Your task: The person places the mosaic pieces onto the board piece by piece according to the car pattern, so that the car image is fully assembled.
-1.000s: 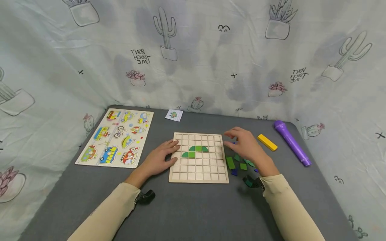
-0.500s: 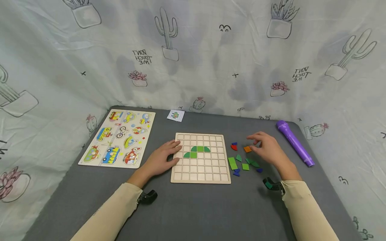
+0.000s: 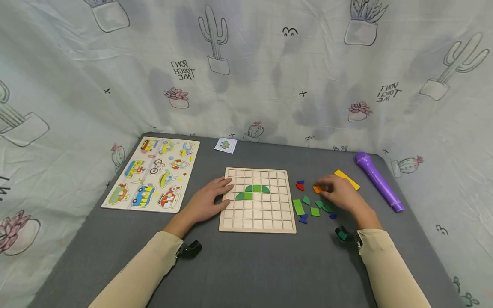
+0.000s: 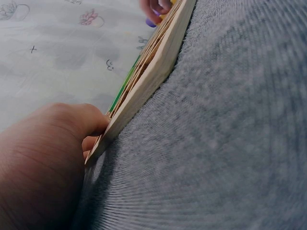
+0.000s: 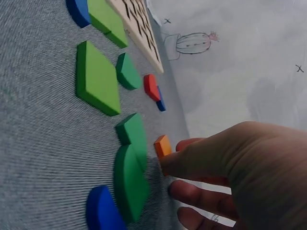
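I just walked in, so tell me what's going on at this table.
A person's left hand rests on the left edge of a wooden grid board that holds five green pieces. The right hand touches an orange piece on the table; whether the grip is closed on it is unclear. Other loose pieces, mostly green and blue, lie right of the board.

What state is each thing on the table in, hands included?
Left hand: resting on grid board
Right hand: touching orange piece, grip unclear
Grid board: flat, partly filled
Orange piece: off the grid board
Loose pieces: scattered
Purple microphone: lying down
Yellow block: partly hidden
Picture board: flat
Card: flat
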Demonstrator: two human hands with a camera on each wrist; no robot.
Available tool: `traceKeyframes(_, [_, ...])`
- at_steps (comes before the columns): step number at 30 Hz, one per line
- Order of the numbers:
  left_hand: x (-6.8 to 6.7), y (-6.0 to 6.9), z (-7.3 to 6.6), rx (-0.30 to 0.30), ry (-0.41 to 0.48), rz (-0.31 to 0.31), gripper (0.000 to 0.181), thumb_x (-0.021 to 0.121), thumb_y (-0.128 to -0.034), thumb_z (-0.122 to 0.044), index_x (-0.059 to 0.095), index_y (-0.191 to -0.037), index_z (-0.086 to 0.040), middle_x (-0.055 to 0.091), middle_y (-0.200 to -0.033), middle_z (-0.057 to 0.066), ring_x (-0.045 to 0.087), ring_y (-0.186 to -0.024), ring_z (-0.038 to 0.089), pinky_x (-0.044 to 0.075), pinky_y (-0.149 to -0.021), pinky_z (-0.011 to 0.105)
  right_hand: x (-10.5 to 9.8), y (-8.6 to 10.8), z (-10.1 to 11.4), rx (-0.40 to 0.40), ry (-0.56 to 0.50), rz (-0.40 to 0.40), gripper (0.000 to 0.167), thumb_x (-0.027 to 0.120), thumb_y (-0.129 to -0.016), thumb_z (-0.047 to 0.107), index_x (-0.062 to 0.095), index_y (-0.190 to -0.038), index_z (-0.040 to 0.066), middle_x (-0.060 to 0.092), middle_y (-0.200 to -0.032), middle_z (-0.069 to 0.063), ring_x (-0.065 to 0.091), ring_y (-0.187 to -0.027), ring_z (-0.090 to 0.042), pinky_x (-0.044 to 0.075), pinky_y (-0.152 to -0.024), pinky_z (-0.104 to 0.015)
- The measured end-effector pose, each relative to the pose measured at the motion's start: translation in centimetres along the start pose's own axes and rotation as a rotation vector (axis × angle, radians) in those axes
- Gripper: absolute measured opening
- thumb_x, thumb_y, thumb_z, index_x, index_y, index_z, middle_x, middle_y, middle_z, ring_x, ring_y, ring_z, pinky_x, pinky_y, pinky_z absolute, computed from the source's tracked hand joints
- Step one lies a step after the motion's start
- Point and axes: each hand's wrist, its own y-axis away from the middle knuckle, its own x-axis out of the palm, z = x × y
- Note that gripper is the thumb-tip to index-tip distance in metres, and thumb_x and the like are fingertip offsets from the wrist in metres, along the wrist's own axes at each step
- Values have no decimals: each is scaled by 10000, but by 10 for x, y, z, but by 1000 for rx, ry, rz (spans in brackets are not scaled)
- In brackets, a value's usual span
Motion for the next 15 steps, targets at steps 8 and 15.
traceKeyframes(8, [0,0,-1,2,8,-6,604,675,-1057,-322,558,-1600,-82,413,-1713,78,293,-1614,317,284,-1275,569,3,2,0,23,5,-7,232,800,-950,9,805,-1181,-7,708,-1072,-119,605,-863,-243,520,-757,-459])
traceKeyframes(15, [1,0,1,2,8,-6,603,674,-1061,-316,553,-1603,-80,410,-1716,77,292,-1613,320,283,-1275,571,5,3,0,64,-22,-8,188,807,-964,50,811,-1148,11,683,-967,-55,606,-853,-236,523,-757,-450])
